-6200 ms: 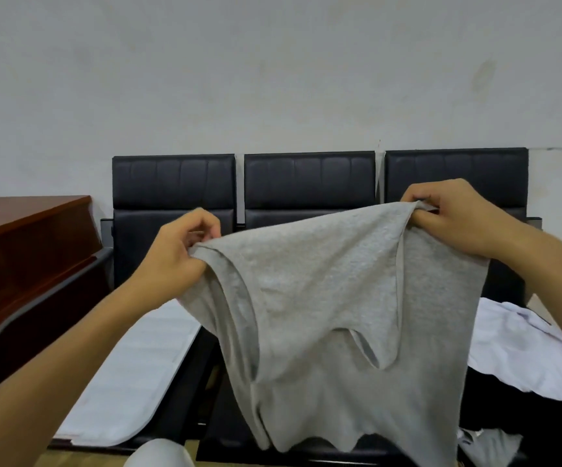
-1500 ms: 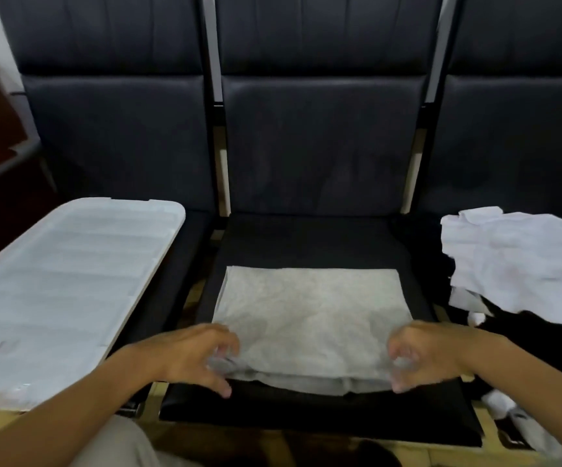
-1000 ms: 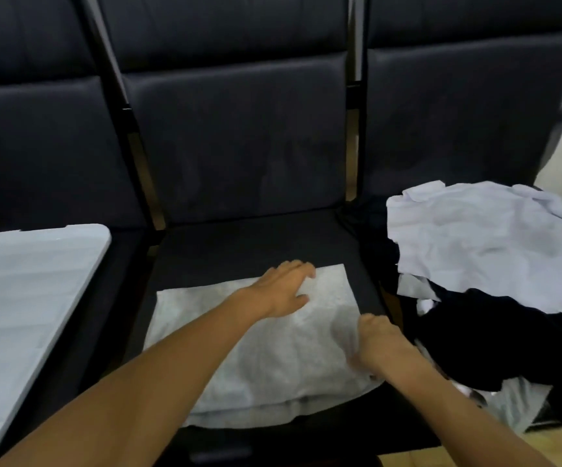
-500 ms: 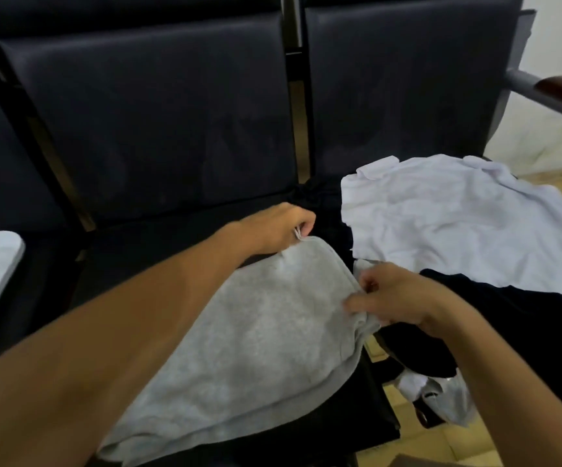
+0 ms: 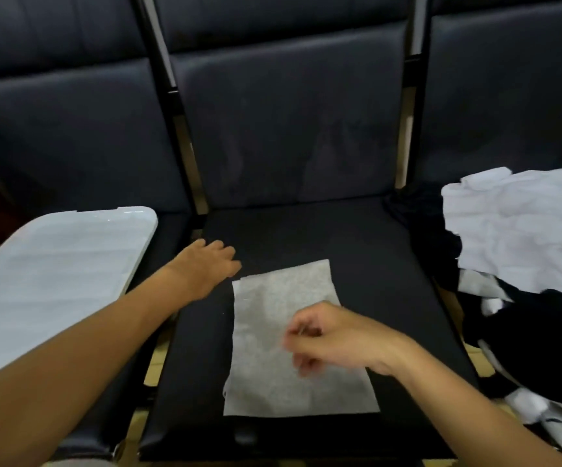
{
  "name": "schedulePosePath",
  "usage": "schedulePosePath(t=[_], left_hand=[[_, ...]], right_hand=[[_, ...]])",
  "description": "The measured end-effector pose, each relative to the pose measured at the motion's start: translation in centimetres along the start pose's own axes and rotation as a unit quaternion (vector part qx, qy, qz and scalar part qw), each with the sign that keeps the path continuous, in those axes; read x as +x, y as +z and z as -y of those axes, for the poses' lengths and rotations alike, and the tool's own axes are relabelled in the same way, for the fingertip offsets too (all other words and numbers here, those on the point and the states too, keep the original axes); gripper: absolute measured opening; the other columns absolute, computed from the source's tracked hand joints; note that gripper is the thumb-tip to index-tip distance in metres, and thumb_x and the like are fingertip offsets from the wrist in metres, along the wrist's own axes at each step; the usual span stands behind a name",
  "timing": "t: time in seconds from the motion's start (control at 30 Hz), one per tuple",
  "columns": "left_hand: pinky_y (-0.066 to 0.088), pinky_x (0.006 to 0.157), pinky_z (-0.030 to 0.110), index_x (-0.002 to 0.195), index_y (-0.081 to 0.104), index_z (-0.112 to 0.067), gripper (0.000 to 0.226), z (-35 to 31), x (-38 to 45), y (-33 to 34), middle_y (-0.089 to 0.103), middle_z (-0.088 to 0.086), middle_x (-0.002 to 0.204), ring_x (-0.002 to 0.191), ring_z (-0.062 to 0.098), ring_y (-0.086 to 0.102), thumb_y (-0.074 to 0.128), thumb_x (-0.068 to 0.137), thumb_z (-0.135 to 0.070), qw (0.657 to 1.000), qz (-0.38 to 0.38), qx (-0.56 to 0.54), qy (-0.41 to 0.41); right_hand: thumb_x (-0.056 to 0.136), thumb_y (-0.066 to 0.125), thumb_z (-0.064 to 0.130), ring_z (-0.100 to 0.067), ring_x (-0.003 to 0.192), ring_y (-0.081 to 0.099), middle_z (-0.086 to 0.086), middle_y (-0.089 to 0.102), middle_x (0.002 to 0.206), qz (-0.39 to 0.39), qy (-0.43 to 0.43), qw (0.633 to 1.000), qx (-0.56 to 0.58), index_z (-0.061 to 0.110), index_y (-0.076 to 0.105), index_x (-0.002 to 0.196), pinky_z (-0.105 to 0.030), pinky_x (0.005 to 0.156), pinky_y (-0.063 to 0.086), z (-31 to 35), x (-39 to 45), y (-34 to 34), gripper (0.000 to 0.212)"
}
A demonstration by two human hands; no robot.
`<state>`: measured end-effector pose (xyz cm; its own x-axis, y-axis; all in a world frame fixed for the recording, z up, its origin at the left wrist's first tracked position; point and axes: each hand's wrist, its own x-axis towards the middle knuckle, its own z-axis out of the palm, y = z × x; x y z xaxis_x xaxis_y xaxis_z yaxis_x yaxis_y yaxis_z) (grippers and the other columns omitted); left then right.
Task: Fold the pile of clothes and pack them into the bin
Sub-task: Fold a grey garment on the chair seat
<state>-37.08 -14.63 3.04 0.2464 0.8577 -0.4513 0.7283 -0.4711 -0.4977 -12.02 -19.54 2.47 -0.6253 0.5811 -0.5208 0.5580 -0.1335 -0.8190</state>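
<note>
My grey shirt lies folded into a narrow rectangle on the middle seat of the black chairs, and I'll take that seat as my landmark. The shirt sits flat on the cushion, nearer its front edge than its backrest, one long side running toward me.

My right hand hangs just above the near half of the shirt, fingers curled loosely inward, thumb toward them. It's blurred, so I can't tell whether the fingertips pinch any cloth; I see none lifted between them.

My left hand is out over the far left part of the same cushion, palm down, fingers spread and relaxed, gripping nothing. It's just beside the shirt's far left corner, not on it. Whether the palm touches the seat I can't tell.

On the seat to the left of the middle one rests a white ribbed plastic piece with rounded corners, lying flat and overhanging toward me; lid or bin, I can't make out which.

On the seat to the right is the pile of clothes: a crumpled white garment on top, dark fabric beneath and spilling toward the front, with bits of grey and white showing at the lower edge.
</note>
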Motion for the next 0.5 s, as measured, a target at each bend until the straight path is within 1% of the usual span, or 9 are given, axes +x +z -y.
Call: schedulePosePath(t=[0.07, 0.13, 0.17, 0.23, 0.27, 0.33, 0.4, 0.43, 0.5], left_hand=[[0.036, 0.094, 0.034, 0.138, 0.04, -0.025, 0.044, -1.7, 1.2, -0.1, 0.044, -0.001, 0.136, 0.123, 0.02, 0.044, 0.048, 0.096, -0.013, 0.997, -0.045, -0.059, 0.005], [0.036, 0.101, 0.036, 0.144, 0.033, -0.029, 0.055, -4.3, 3.3, -1.0, 0.037, -0.003, 0.148, 0.132, 0.019, 0.039, 0.054, 0.095, -0.014, 0.985, -0.116, -0.114, 0.049], [0.033, 0.108, 0.037, 0.148, 0.029, -0.03, 0.067, -5.7, 4.6, -1.4, 0.029, -0.005, 0.155, 0.14, 0.018, 0.031, 0.058, 0.092, -0.01, 0.977, -0.138, -0.137, 0.082], [0.016, 0.121, 0.04, 0.153, 0.022, -0.031, 0.078, -8.2, 6.7, -2.5, 0.017, -0.009, 0.163, 0.15, 0.015, 0.01, 0.06, 0.091, -0.005, 0.97, -0.14, -0.139, 0.14], [0.009, 0.122, 0.041, 0.154, 0.023, -0.031, 0.075, -9.0, 7.6, -3.0, 0.019, -0.009, 0.162, 0.151, 0.014, 0.007, 0.059, 0.093, -0.007, 0.969, -0.136, -0.124, 0.162], [0.008, 0.122, 0.043, 0.148, 0.037, -0.029, 0.06, -9.7, 8.4, -3.5, 0.041, -0.007, 0.15, 0.147, 0.016, 0.022, 0.058, 0.095, -0.012, 0.972, -0.122, -0.086, 0.179], [0.019, 0.117, 0.043, 0.131, 0.054, -0.027, 0.038, -9.0, 8.1, -3.7, 0.055, -0.004, 0.128, 0.13, 0.019, 0.041, 0.06, 0.093, -0.019, 0.977, -0.12, -0.033, 0.174], [0.022, 0.114, 0.043, 0.123, 0.06, -0.027, 0.031, -8.1, 7.5, -3.4, 0.055, -0.004, 0.122, 0.124, 0.02, 0.043, 0.061, 0.092, -0.025, 0.977, -0.133, -0.006, 0.167], [0.019, 0.115, 0.046, 0.115, 0.066, -0.029, 0.025, -6.2, 5.3, -2.5, 0.053, -0.004, 0.125, 0.125, 0.021, 0.041, 0.062, 0.09, -0.033, 0.973, -0.176, 0.011, 0.148]], right_hand=[[0.092, 0.064, 0.04, -0.014, 0.09, 0.069, 0.001, 0.069, 0.102, -0.11, 0.064, 0.983, -0.132, 0.023, 0.067, 0.102, -0.034, 0.085, 0.059, -1.2, 1.0, -1.0, 0.02], [0.087, 0.067, 0.044, -0.013, 0.097, 0.064, 0.004, 0.06, 0.113, -0.166, 0.137, 0.963, -0.163, 0.024, 0.061, 0.112, -0.035, 0.089, 0.056, -2.0, 1.7, -1.2, 0.032], [0.084, 0.07, 0.046, -0.015, 0.105, 0.061, 0.002, 0.055, 0.121, -0.168, 0.17, 0.959, -0.151, 0.023, 0.055, 0.122, -0.035, 0.091, 0.054, -2.2, 2.4, -1.0, 0.047], [0.078, 0.075, 0.045, -0.024, 0.126, 0.047, -0.004, 0.039, 0.139, -0.172, 0.221, 0.947, -0.157, 0.019, 0.032, 0.145, -0.037, 0.099, 0.048, -2.6, 3.8, -0.3, 0.083], [0.078, 0.076, 0.044, -0.027, 0.134, 0.037, -0.006, 0.031, 0.144, -0.183, 0.239, 0.936, -0.18, 0.018, 0.02, 0.151, -0.04, 0.104, 0.043, -2.7, 4.4, 0.1, 0.096], [0.076, 0.078, 0.045, -0.029, 0.14, 0.027, -0.007, 0.023, 0.149, -0.21, 0.253, 0.917, -0.228, 0.017, 0.008, 0.154, -0.043, 0.109, 0.039, -3.2, 5.2, 0.5, 0.108], [0.074, 0.082, 0.043, -0.028, 0.137, 0.038, -0.008, 0.031, 0.149, -0.206, 0.253, 0.924, -0.202, 0.016, 0.016, 0.152, -0.04, 0.104, 0.045, -3.6, 5.2, 0.3, 0.105], [0.075, 0.082, 0.039, -0.025, 0.128, 0.048, -0.006, 0.042, 0.142, -0.192, 0.241, 0.934, -0.181, 0.016, 0.027, 0.148, -0.036, 0.097, 0.049, -3.5, 5.0, 0.1, 0.094], [0.078, 0.078, 0.034, -0.017, 0.099, 0.063, 0.0, 0.06, 0.115, -0.157, 0.18, 0.952, -0.192, 0.019, 0.057, 0.12, -0.033, 0.082, 0.056, -2.5, 4.5, 0.0, 0.049]])
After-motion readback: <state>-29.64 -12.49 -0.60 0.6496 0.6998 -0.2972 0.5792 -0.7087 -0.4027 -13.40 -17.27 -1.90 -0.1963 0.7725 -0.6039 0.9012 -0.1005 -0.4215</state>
